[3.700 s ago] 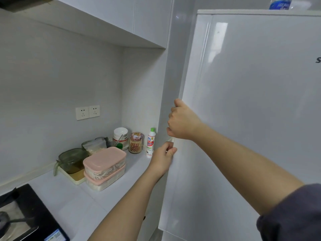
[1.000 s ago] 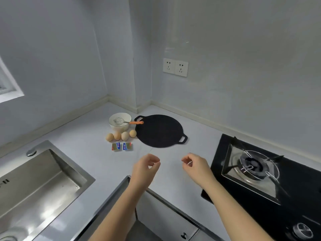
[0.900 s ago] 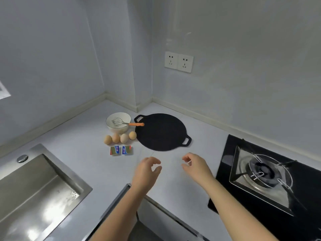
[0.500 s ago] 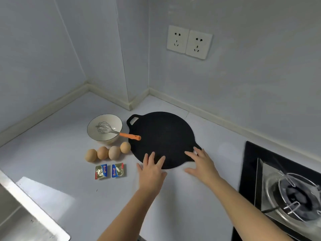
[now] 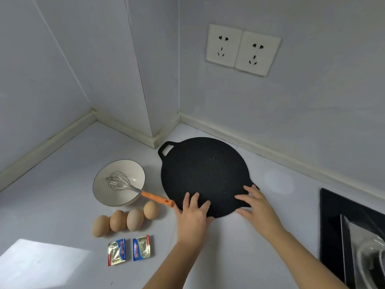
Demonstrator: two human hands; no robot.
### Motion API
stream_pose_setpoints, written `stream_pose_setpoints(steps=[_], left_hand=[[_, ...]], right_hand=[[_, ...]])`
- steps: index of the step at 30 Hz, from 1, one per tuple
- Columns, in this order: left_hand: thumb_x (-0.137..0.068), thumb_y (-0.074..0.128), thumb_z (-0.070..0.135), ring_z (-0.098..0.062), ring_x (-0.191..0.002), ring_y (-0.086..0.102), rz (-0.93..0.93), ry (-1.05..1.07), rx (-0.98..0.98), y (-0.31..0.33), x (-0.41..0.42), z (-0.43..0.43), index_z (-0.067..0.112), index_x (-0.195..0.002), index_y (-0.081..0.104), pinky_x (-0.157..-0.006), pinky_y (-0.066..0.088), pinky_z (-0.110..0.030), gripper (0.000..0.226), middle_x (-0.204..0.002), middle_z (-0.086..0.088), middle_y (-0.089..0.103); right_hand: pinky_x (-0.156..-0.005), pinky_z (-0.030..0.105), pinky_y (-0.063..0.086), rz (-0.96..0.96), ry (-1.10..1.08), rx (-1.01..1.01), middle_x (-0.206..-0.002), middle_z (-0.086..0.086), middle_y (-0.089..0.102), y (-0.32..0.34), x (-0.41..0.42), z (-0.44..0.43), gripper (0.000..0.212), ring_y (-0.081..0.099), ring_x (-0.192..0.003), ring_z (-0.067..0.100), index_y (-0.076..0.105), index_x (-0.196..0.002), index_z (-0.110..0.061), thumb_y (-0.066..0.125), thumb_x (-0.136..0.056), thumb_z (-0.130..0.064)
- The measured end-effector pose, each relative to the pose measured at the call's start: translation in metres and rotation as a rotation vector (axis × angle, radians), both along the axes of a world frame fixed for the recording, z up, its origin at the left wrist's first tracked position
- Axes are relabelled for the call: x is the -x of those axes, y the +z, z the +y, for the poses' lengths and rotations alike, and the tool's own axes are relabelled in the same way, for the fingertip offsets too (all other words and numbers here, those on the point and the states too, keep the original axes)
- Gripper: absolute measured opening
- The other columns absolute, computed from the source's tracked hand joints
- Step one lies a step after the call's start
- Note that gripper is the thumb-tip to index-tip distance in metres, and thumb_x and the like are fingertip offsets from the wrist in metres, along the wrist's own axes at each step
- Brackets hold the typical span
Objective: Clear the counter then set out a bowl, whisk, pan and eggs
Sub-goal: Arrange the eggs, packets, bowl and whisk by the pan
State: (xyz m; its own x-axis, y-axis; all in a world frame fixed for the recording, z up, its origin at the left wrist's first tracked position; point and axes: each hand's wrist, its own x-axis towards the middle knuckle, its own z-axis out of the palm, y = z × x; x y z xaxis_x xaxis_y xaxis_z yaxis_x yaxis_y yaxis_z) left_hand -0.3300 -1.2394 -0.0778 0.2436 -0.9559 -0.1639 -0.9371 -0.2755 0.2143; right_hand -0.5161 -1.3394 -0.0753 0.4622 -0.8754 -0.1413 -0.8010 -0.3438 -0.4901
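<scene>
Left hand (image 5: 192, 215) and right hand (image 5: 257, 205) lie flat on the pan (image 5: 204, 172), fingers (image 5: 194, 200) straight, gripping nothing; the pan's handles run far-left to near-right.

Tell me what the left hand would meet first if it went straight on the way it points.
The pan: fingertips of the left hand lie over its near edge, seemingly touching it. Going on, it would cross the pan toward the wall; the whisk lies off to its left.

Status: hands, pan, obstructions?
Fingers of left hand and right hand straight on pan, near rim. Alongside: bowl, whisk, four eggs. Whisk handle tip beside left hand.
</scene>
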Motion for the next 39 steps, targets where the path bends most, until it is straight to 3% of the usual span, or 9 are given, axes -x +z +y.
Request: stream_pose_setpoints(steps=[6,11,15,19,24,28,31,35,39], left_hand=[[-0.042,0.093,0.046,-0.036,-0.106,0.065,-0.046,0.029,-0.011,-0.007,-0.005,-0.021,0.032,-0.088,0.076,-0.077,0.049,-0.069,0.051,-0.107,-0.008,0.071],[-0.044,0.092,0.047,-0.036,-0.109,0.064,-0.063,0.028,-0.016,-0.01,-0.003,-0.023,0.032,-0.091,0.076,-0.081,0.046,-0.07,0.052,-0.109,-0.008,0.07],[-0.049,0.093,0.04,-0.034,-0.107,0.065,-0.025,0.05,0.107,0.0,-0.01,-0.007,0.022,-0.104,0.073,-0.083,0.052,-0.058,0.062,-0.112,-0.01,0.069],[-0.063,0.087,0.024,-0.026,-0.091,0.066,0.148,0.091,0.349,0.017,-0.025,0.049,0.017,-0.105,0.068,-0.069,0.056,-0.036,0.046,-0.106,-0.004,0.067],[-0.07,0.08,0.012,-0.028,-0.077,0.057,0.144,0.288,0.449,0.02,-0.067,0.116,0.015,-0.094,0.066,-0.058,0.047,-0.038,0.028,-0.092,-0.003,0.06],[-0.065,0.079,0.008,-0.034,-0.085,0.055,0.098,0.488,0.375,0.021,-0.105,0.15,0.013,-0.096,0.064,-0.064,0.045,-0.037,0.035,-0.104,-0.009,0.059],[-0.068,0.075,0.013,-0.036,-0.101,0.053,0.136,0.582,0.297,0.023,-0.135,0.161,0.014,-0.114,0.057,-0.074,0.044,-0.039,0.049,-0.121,-0.01,0.051],[-0.08,0.067,0.024,-0.031,-0.12,0.044,0.169,0.528,0.195,0.021,-0.164,0.159,0.024,-0.142,0.037,-0.089,0.042,-0.041,0.069,-0.143,-0.006,0.034],[-0.086,0.062,0.024,-0.028,-0.123,0.046,0.148,0.427,0.156,0.016,-0.184,0.154,0.029,-0.144,0.037,-0.092,0.043,-0.04,0.063,-0.144,-0.004,0.038]], right_hand=[[-0.106,0.015,0.024,-0.005,0.011,-0.014,-0.152,-0.001,0.035,0.0,-0.009,-0.028,0.038,0.016,-0.147,0.014,0.063,-0.125,-0.021,0.069,-0.087,-0.019],[-0.107,0.033,0.043,-0.034,0.002,-0.083,-0.151,0.002,0.037,0.0,-0.009,-0.037,0.039,0.021,-0.146,0.018,0.065,-0.123,-0.019,0.071,-0.085,-0.015],[-0.117,0.042,0.017,0.112,-0.007,0.037,-0.154,0.004,0.032,0.003,-0.017,-0.025,0.047,0.024,-0.144,0.025,0.057,-0.131,-0.023,0.07,-0.086,-0.022],[-0.108,0.033,0.035,-0.065,0.044,0.094,-0.143,0.001,0.045,0.011,-0.042,0.028,0.048,0.041,-0.133,0.022,0.06,-0.127,-0.02,0.072,-0.081,-0.016],[-0.104,0.024,0.037,-0.097,0.243,-0.048,-0.139,-0.006,0.042,0.011,-0.106,0.08,0.052,0.043,-0.127,0.013,0.051,-0.135,-0.021,0.066,-0.085,-0.021],[-0.099,0.028,0.042,-0.126,0.293,-0.104,-0.141,-0.009,0.037,0.022,-0.151,0.099,0.066,0.041,-0.128,0.011,0.036,-0.144,-0.03,0.064,-0.085,-0.02],[-0.099,0.033,0.045,-0.115,0.332,-0.119,-0.145,-0.011,0.034,0.027,-0.175,0.102,0.074,0.037,-0.13,0.01,0.028,-0.147,-0.037,0.064,-0.085,-0.018],[-0.09,0.038,0.051,-0.024,0.375,-0.112,-0.142,-0.007,0.043,0.025,-0.196,0.097,0.066,0.046,-0.125,0.018,0.033,-0.143,-0.037,0.063,-0.086,-0.022],[-0.087,0.04,0.053,0.004,0.381,-0.099,-0.135,-0.005,0.051,0.02,-0.21,0.094,0.052,0.053,-0.117,0.019,0.046,-0.134,-0.031,0.063,-0.086,-0.022]])
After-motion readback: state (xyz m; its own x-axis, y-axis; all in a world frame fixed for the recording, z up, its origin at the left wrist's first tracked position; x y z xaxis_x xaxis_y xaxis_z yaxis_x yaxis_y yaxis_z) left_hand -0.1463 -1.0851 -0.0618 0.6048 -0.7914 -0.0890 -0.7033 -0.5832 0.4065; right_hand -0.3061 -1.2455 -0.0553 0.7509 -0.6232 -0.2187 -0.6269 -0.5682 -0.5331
